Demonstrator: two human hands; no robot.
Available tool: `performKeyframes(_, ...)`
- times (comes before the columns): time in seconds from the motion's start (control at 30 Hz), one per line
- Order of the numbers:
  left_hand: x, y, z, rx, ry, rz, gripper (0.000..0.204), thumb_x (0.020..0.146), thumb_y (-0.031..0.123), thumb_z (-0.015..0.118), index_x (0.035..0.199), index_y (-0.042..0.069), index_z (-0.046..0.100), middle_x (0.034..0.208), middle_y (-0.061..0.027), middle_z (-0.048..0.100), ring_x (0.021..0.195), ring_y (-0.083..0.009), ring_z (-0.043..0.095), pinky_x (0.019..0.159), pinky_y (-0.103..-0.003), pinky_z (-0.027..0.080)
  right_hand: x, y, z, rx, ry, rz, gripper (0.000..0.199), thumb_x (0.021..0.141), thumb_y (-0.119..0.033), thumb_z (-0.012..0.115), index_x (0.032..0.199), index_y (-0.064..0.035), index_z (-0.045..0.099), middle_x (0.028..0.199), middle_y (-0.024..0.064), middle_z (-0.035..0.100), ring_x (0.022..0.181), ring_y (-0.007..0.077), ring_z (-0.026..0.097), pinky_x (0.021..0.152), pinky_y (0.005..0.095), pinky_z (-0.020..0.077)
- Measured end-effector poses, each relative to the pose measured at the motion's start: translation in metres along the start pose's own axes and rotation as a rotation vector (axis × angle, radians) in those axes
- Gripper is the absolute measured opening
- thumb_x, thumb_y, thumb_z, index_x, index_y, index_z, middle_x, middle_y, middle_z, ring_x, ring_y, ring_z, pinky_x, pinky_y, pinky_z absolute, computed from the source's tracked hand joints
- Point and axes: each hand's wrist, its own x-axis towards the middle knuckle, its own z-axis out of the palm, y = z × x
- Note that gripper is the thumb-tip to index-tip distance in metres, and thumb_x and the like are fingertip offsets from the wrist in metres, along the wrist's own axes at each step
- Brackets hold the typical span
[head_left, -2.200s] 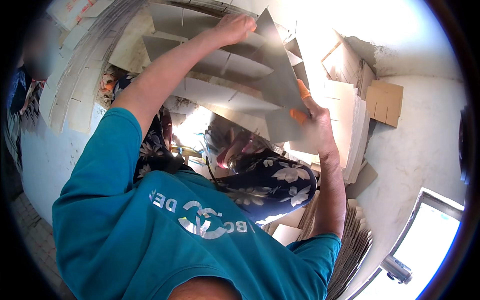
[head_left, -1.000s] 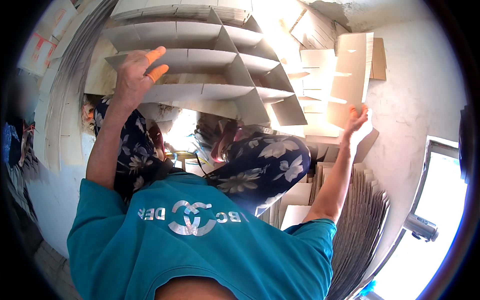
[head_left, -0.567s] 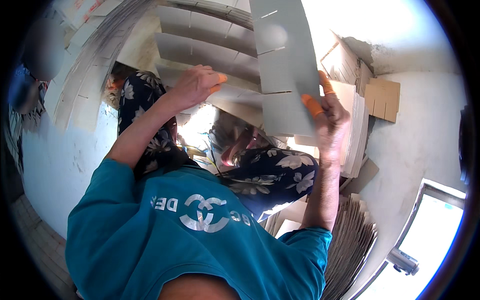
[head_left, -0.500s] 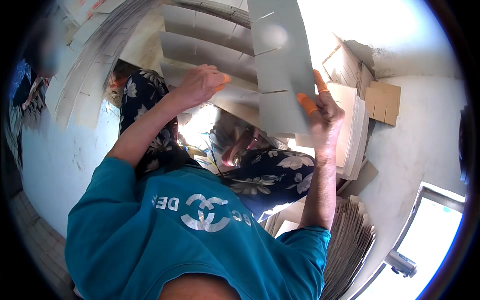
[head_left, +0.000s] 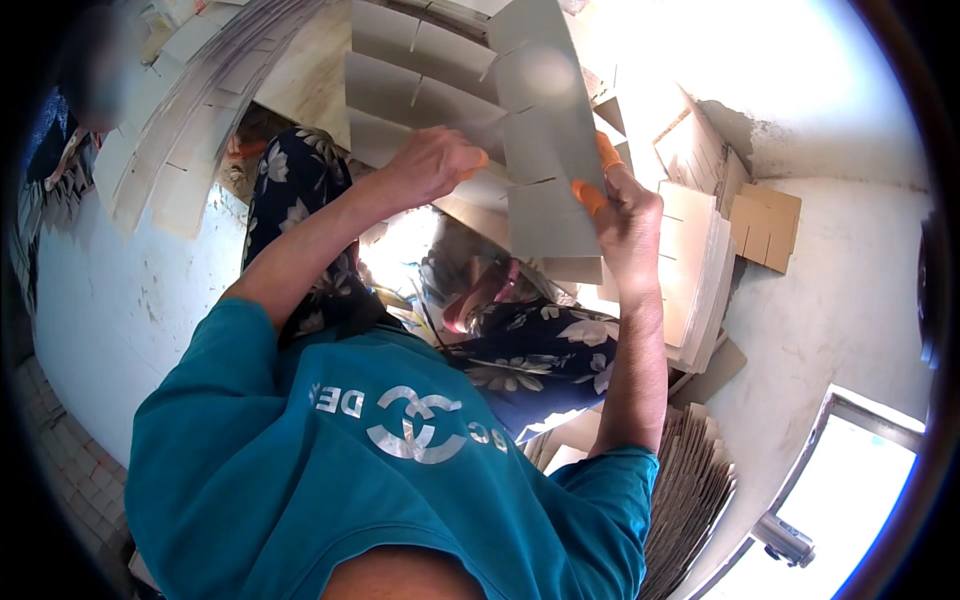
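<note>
At 10 o'clock a tall, fanned stack of pale slotted sheets leaned in toward the person's knee. The largest thing near the hands was the set of long grey divider strips at 11 to 12 o'clock, standing on edge in parallel rows. Toward 3 o'clock stood a stack of cut boards.

The main change lay with the slotted cardboard panel. A second earlier the right hand had been out at the pale boards on the right; now it gripped this panel by its right edge at 1 o'clock, thumb on the near face, holding it upright and slightly tilted across the ends of the strips. Its slits ran in from the left edge, facing the strips.

The left hand, spread over the strips a second before, was now curled at 11:30. Since half a second ago, the gap between its fingertips and the panel's edge had narrowed. Whether it pinched a strip could not be told.

Smallest were the orange finger cots on both hands. This looked like lining slits up with strips; the panel did not appear seated, though any contact was unclear.
</note>
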Motion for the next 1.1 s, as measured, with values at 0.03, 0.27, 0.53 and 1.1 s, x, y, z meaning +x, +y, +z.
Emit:
performKeyframes(0.03, 0.0, -0.001, 0.001, 0.002, -0.005, -0.007, 0.007, 0.074, 0.01, 0.065, 0.08, 0.007, 0.062, 0.064, -0.0122, 0.056, 0.066, -0.0312, 0.058, 0.061, -0.042, 0.046, 0.002, 0.001, 0.0, 0.036, -0.011, -0.021, 0.041, 0.078, 0.006, 0.064, 0.118, 0.0027, 0.058, 0.09, 0.0213, 0.067, 0.066, 0.0118, 0.057, 0.067, 0.0265, 0.0503)
performKeyframes(0.27, 0.007, 0.001, 0.006, -0.052, 0.002, -0.039, 0.006, 0.073, 0.01, 0.064, 0.078, 0.007, 0.062, 0.065, -0.0135, 0.057, 0.068, -0.0332, 0.06, 0.061, -0.043, 0.047, 0.013, 0.008, 0.025, 0.097, -0.121, -0.027, 0.034, 0.08, 0.005, 0.062, 0.113, 0.006, 0.058, 0.09, 0.0279, 0.061, 0.065, 0.0251, 0.063, 0.065, 0.0318, 0.0501)
performKeyframes(0.53, 0.011, -0.005, 0.011, -0.023, -0.031, -0.081, 0.004, 0.072, 0.009, 0.061, 0.075, 0.006, 0.06, 0.065, -0.0148, 0.058, 0.066, -0.0346, 0.06, 0.061, -0.044, 0.048, 0.015, 0.015, 0.042, 0.01, -0.076, -0.075, 0.03, 0.08, 0.004, 0.061, 0.109, 0.0053, 0.06, 0.062, 0.0156, 0.05, 0.052, 0.0155, 0.045, 0.053, 0.0258, 0.0428)
performKeyframes(1.1, 0.012, -0.006, 0.009, -0.095, -0.088, -0.082, 0.009, 0.073, 0.01, 0.065, 0.082, 0.009, 0.065, 0.068, -0.0112, 0.06, 0.071, -0.0309, 0.061, 0.065, -0.042, 0.047, 0.013, 0.028, 0.054, -0.214, -0.167, -0.184, 0.055, 0.077, 0.003, 0.052, 0.13, 0.0091, 0.041, 0.067, 0.0243, 0.058, 0.065, 0.0385, 0.062, 0.059, 0.0454, 0.0491)
